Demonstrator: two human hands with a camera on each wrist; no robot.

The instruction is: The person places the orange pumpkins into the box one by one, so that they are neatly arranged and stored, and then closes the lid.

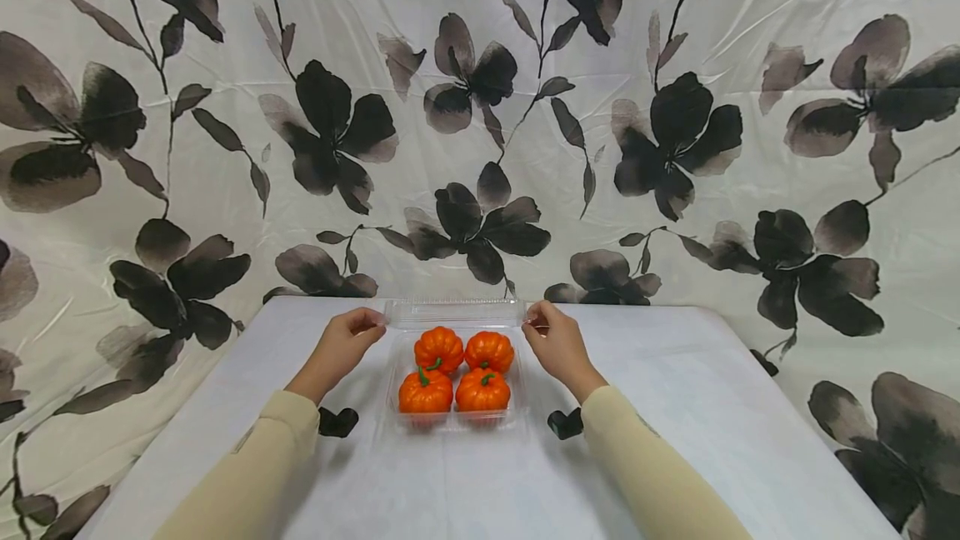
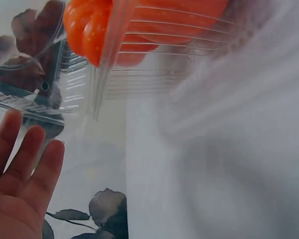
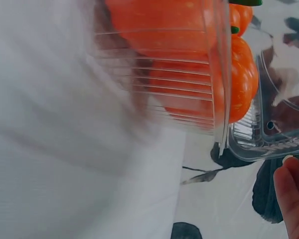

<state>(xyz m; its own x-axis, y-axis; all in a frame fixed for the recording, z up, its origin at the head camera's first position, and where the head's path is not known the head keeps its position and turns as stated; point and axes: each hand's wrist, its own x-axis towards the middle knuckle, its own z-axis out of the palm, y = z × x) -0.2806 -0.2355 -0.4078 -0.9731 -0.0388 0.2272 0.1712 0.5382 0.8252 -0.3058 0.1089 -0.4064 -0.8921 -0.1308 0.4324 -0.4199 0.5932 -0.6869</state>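
A clear plastic clamshell container [image 1: 519,382] stands on the table with its hinged lid [image 1: 454,314] raised at the far side. Several small orange pumpkins [image 1: 483,391] with green stems sit in its base in two rows. My left hand [image 1: 347,344] pinches the left corner of the lid, and my right hand [image 1: 557,344] pinches the right corner. In the left wrist view, the fingers [image 2: 44,169] reach up at the lid's edge; the left thumb is mostly out of frame. Fingertips [image 3: 289,186] meet the lid's rim in the right wrist view.
A white cloth covers the table [image 1: 637,457], whose far edge lies just behind the lid. Beyond it hangs a pale curtain [image 1: 570,182] with dark flower prints. Black wrist mounts [image 1: 337,422] show below both wrists.
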